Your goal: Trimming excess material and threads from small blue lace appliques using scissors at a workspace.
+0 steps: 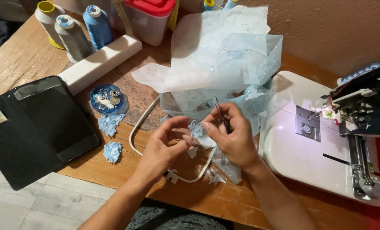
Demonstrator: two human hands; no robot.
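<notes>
Both forearms enter from the bottom edge and converge over the white embroidery hoop (139, 123), which lies flat on the wooden table (19, 59). The left hand (162, 147) is raised above the hoop's centre, wrist bent, thumb and fingers curled inward and pinching a small pale blue embroidered patch (196, 129). The right hand (232, 134) sits over the hoop's right side, fingers closed around thin dark scissors (222, 115), whose tip points up and away from the hoop; blade position cannot be told. The patch is held between the two hands, above the hoop. Sheer blue fabric with white backing (224, 55) is heaped just beyond the hoop. Two finished blue patches (111, 136) lie left of the hoop, near an open black phone case (36, 127). A white embroidery machine (309, 145) stands right of the hoop.
</notes>
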